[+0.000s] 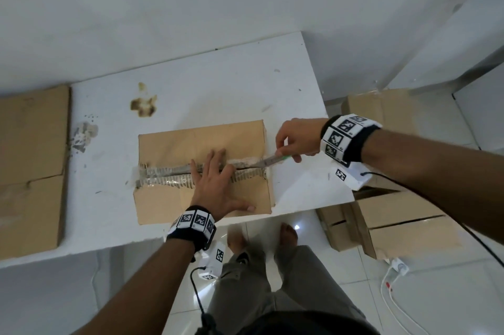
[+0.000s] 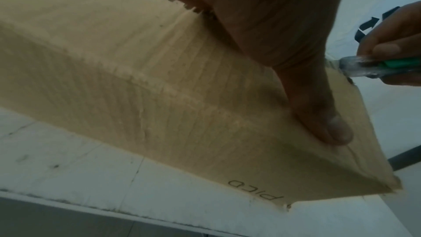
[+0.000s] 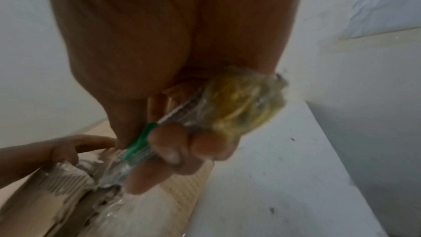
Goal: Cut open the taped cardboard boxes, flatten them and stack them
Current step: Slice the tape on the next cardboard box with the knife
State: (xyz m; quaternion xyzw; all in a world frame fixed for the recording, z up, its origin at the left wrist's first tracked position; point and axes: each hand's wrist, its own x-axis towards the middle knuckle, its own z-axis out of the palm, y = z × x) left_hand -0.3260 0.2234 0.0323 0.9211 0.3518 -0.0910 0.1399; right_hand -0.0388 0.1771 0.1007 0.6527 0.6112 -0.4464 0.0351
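Feet: your bare feet (image 1: 261, 236) stand on the tiled floor at the bottom centre of the head view, right up against the surface (image 1: 218, 84).
Left hand: your left hand (image 1: 218, 184) lies flat with fingers spread, pressing the top of the box (image 1: 191, 141) at mid-frame; it grips nothing.
Box: it sits on the surface in the middle of the frame, its taped seam (image 1: 163, 174) running left to right under your fingers, the paper skin beside it torn down to the ribbing.
Right hand: your right hand (image 1: 297, 138) is curled tight round the cutter (image 1: 268, 161), a green-slider knife wrapped in clear tape, just right of the box.
Blade: the tip sits in the seam near the box's right end; a dark slit shows there, so that stretch looks cut through.
Progress: I'd judge this box mid-cut; whether the left stretch of seam is already slit I can't tell, and the flattening is yet to do.
Stack: flattened cardboard (image 1: 30, 165) lies at the left edge of the frame.
Still to go: more boxes (image 1: 395, 225) wait on the floor at right, so plenty looks left.
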